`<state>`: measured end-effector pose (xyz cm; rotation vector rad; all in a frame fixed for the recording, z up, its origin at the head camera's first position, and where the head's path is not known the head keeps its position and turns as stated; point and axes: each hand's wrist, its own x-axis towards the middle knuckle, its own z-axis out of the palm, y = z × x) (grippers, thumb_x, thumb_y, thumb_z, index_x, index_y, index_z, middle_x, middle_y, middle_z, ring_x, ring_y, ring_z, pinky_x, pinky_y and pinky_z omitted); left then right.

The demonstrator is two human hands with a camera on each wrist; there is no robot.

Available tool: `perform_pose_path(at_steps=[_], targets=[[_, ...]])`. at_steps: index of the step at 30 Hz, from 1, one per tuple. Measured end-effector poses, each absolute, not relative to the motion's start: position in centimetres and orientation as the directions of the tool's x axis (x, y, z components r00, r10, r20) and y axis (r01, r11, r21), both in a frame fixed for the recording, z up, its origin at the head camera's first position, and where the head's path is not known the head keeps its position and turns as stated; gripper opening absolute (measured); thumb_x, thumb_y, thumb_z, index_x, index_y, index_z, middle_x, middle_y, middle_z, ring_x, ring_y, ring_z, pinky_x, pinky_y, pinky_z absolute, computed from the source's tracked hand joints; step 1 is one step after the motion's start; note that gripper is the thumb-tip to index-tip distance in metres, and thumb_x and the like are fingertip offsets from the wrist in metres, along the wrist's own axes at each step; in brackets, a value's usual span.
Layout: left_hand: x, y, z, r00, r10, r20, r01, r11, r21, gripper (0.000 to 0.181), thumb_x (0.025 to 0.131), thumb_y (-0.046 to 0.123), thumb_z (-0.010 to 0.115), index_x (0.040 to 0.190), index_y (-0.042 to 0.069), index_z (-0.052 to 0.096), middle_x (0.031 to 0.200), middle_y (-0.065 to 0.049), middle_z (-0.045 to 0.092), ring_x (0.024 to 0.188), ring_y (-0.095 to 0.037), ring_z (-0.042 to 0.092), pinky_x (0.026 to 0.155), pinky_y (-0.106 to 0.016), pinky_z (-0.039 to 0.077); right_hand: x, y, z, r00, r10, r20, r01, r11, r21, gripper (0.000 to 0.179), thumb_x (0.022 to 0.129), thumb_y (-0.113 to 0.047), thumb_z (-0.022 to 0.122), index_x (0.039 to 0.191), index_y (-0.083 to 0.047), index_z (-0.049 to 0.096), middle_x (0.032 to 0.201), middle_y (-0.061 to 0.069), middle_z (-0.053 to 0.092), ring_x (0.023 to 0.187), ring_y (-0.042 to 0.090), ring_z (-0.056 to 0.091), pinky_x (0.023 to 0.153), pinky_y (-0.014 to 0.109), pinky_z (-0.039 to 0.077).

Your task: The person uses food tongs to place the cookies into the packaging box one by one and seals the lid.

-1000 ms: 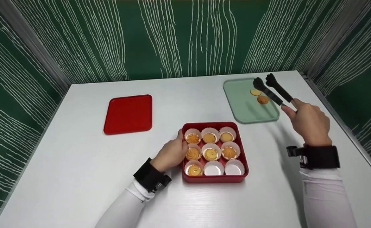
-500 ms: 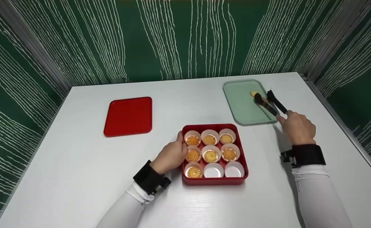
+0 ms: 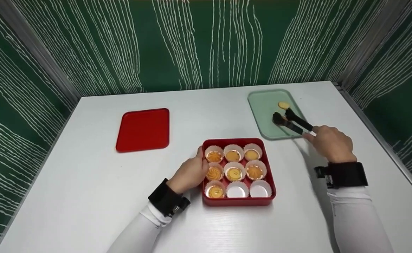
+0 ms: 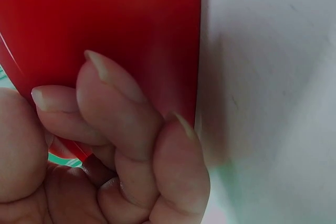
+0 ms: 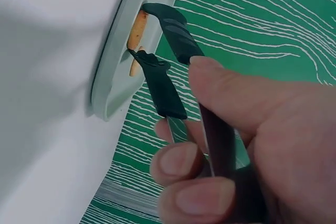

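My left hand point(image 3: 190, 172) holds the left wall of a square red box point(image 3: 239, 201), with curled fingers against its outer side in the left wrist view. Inside are white paper cups in rows; several contain cookies, while two front cups point(image 3: 237, 190) have none. My right hand point(image 3: 332, 144) grips black-tipped tongs point(image 3: 300, 122) over the pale green tray point(image 3: 264, 105). In the right wrist view, the tong tips are at opposite ends of a brown cookie point(image 5: 138, 29), which is mostly hidden behind them from the head. A paler cookie point(image 3: 283, 105) lies just behind on the tray.
To the left on the white table point(image 3: 86, 182) lies a red square tray or lid point(image 3: 142, 130). Green walls with white streaks point(image 3: 199, 45) enclose the back and both sides. The green tray sits behind and right of the box.
The right hand has lowered the tongs from above the tray to the brown cookie, which has shifted toward the front left. My left hand has stayed on the box.
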<state>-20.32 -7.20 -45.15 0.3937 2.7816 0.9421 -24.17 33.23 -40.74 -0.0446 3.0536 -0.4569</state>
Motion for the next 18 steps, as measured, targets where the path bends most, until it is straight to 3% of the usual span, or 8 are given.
perform_pose_path(at_steps=[11,18], targets=[[-20.28,-7.27,-45.26,-0.945,0.323,-0.053,0.228,0.765,0.602,0.061,0.104,0.02,0.04,0.15,-0.014,0.02,0.092,-0.029,0.067,0.074,-0.028,0.064,0.075,-0.041,0.053,-24.08,33.38,-40.46,-0.995,-0.057,-0.08,-0.032,0.96,-0.279,0.063,0.102,-0.044,0.05,0.135,0.01,0.051,0.121,0.04,0.055,0.103,0.055,0.056,0.068,0.061,0.048],[-20.32,-7.27,-45.25,-0.945,0.322,-0.047,0.23,0.762,0.605,0.061,0.104,0.02,0.04,0.15,-0.015,0.02,0.088,-0.028,0.067,0.074,-0.028,0.064,0.075,-0.042,0.053,-24.05,33.41,-40.39,-0.997,-0.071,-0.019,-0.063,0.961,-0.27,0.047,0.101,-0.038,0.056,0.125,0.003,0.06,0.107,0.036,0.062,0.092,0.052,0.06,0.056,0.057,0.047]])
